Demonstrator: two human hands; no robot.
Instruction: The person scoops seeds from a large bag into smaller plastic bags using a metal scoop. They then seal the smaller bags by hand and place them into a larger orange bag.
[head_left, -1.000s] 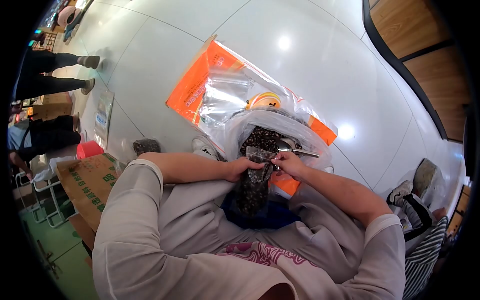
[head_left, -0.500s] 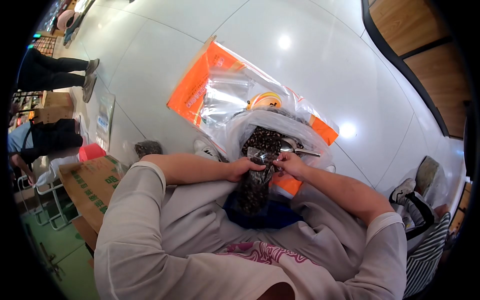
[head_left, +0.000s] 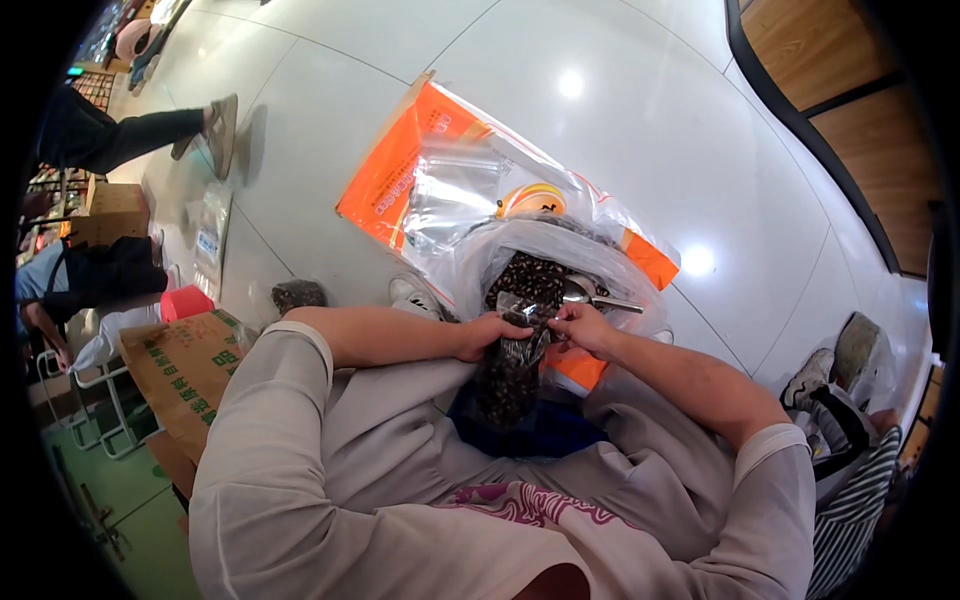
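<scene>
Between my knees hangs a clear plastic pouch (head_left: 506,388) filled with dark pieces. My left hand (head_left: 486,335) pinches its upper left edge, and my right hand (head_left: 582,329) pinches the upper right edge. Just beyond, a large clear bag (head_left: 480,258) stands open with dark, speckled pieces (head_left: 530,280) inside. A metal scoop (head_left: 590,294) lies in that bag, its handle pointing right. Under and behind the bag spreads an orange and white package (head_left: 385,185), with a stack of clear plastic bags (head_left: 455,190) on it.
A cardboard box (head_left: 185,375) stands at my left, near a red container (head_left: 186,302). Another filled pouch (head_left: 298,295) lies on the floor. People are at the left, one with legs (head_left: 150,135) in mid-stride. Someone in striped clothing (head_left: 850,510) sits at the right.
The person at the upper left has stepped, one leg now reaching further right. The dark-sleeved or dark-clad limb at the right edge has shifted slightly. My hands stay nearly where they were.
</scene>
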